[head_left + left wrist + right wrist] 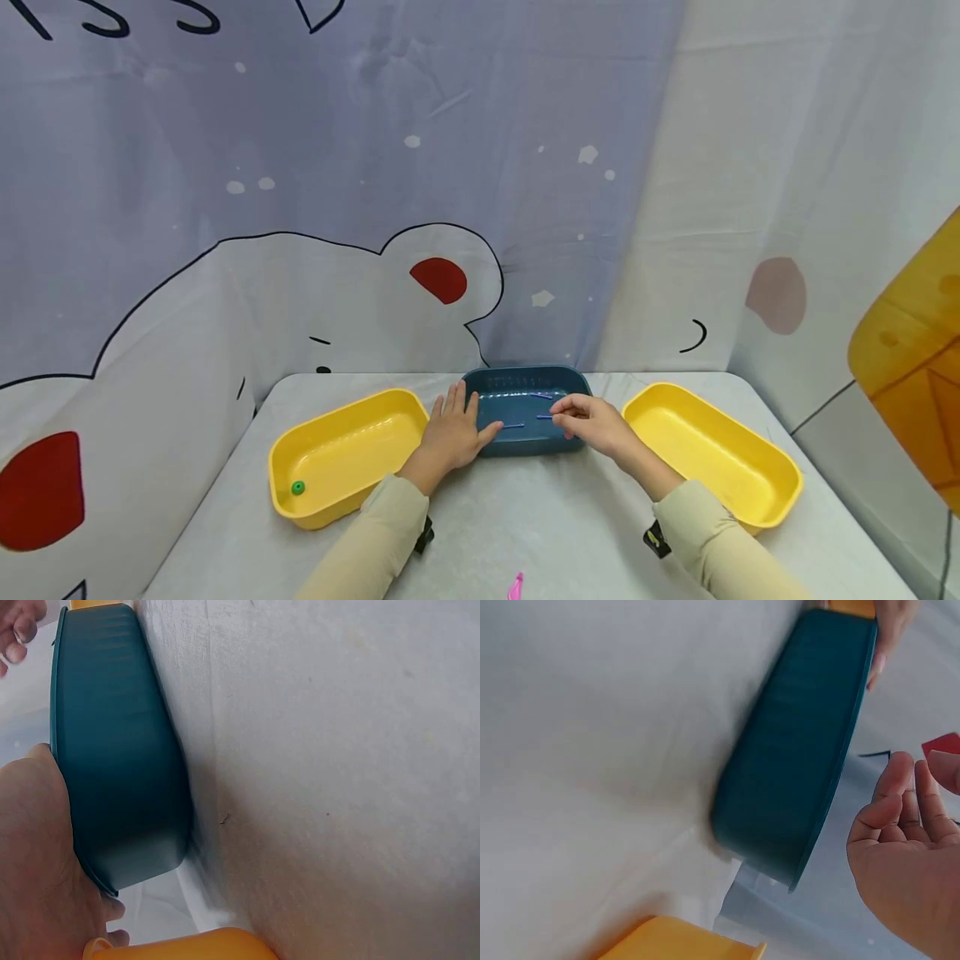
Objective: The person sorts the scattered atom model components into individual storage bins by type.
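A dark teal tray point(525, 446) stands at the back middle with three thin blue-purple sticks point(513, 426) lying in it. My left hand point(452, 433) rests on the tray's left end, fingers straight and spread, the thumb over the rim. Above the tray's right part is my right hand point(592, 423), its fingers loosely bent. In the right wrist view that right hand point(907, 832) is raised over the rim, with thumb and forefinger near each other and nothing visible between them. The left wrist view has the tray's outer wall point(120, 750) right beside the left hand point(37, 847).
A yellow tray point(352, 417) on the left holds a small green ring-like piece point(298, 487). Another yellow tray point(720, 450) stands to the right. A pink object point(515, 587) is partly visible at the front edge of the view. Printed cloth hangs behind the white-covered table point(525, 517).
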`<state>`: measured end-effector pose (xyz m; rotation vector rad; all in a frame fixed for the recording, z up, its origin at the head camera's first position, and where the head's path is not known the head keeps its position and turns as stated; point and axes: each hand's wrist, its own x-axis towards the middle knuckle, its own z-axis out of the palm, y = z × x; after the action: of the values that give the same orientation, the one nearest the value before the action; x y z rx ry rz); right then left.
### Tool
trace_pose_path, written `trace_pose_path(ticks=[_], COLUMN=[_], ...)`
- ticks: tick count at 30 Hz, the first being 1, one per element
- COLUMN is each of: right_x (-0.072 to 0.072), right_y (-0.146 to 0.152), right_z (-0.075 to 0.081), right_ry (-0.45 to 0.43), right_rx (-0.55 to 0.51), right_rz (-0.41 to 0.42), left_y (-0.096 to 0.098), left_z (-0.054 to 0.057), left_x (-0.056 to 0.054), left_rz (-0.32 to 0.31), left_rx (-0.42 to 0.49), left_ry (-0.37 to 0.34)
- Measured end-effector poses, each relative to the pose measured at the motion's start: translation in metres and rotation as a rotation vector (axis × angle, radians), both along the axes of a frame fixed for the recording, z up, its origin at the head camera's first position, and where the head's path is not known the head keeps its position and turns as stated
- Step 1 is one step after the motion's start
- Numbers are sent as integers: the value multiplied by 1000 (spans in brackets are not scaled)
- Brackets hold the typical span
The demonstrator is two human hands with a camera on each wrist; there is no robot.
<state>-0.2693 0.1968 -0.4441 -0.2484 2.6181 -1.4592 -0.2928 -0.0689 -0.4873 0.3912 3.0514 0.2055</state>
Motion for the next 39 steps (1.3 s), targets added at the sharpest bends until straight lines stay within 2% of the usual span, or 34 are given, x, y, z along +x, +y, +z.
trace_pose_path(ticks=[6, 11, 18, 23, 32, 39], right_x=[21, 39, 61, 76, 94, 107], right_y=[7, 13, 24, 30, 40, 48], right_z=[-2, -2, -7, -14, -24, -33], right_ry=[-12, -12, -10, -48, -59, -98], right_rx=[-50, -44, -103, -99, -90, -125], right_rz=[58, 101, 201, 215, 196, 260], left_y=[0, 0, 0, 0, 1, 0], left_z=[0, -1, -1, 0, 0, 0], left_x=[0, 0, 0, 1, 0, 0], left_rz=[2, 6, 7, 5, 3, 5], left_rx=[3, -7, -9, -1, 18, 10], left_ry=[0, 9, 2, 5, -2, -5])
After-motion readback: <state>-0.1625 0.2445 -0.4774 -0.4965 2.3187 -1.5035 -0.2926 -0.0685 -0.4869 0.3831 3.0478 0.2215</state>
